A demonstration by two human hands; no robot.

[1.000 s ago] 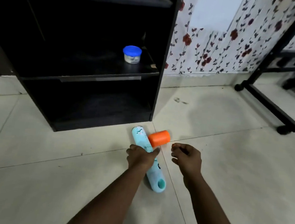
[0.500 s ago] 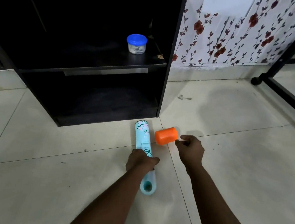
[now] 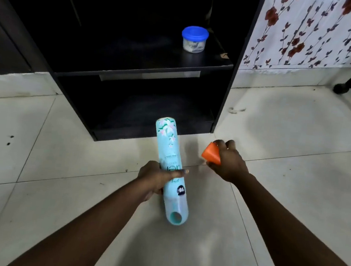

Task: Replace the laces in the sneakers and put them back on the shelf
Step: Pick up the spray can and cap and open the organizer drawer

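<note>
A: Black shelf straight ahead, standing on the tiled floor, open front facing this way, 2 levels in view.

B: And on the upper level?

A: Small clear tub with a blue lid, upright, toward the right end. Lower level too dark to make out.

B: Left hand?

A: Left hand wrapped round the middle of a pale teal spray can, thumb lying across the printed label. Can pointing away, far end just in front of the shelf's bottom edge, round nozzle opening at the near end. Lifted or resting on the tile: cannot tell.

B: Right hand?

A: Right hand clamped on an orange cap, fingers curled over the top, thumb beneath. Held just to the right of the can, apart from it, over a tile joint.

B: Further out?

A: White wall covering with red flowers and dark leaves, to the right of the shelf. Black frame foot at the far right edge, down on the floor. A few dark specks on the tiles at the left.
</note>
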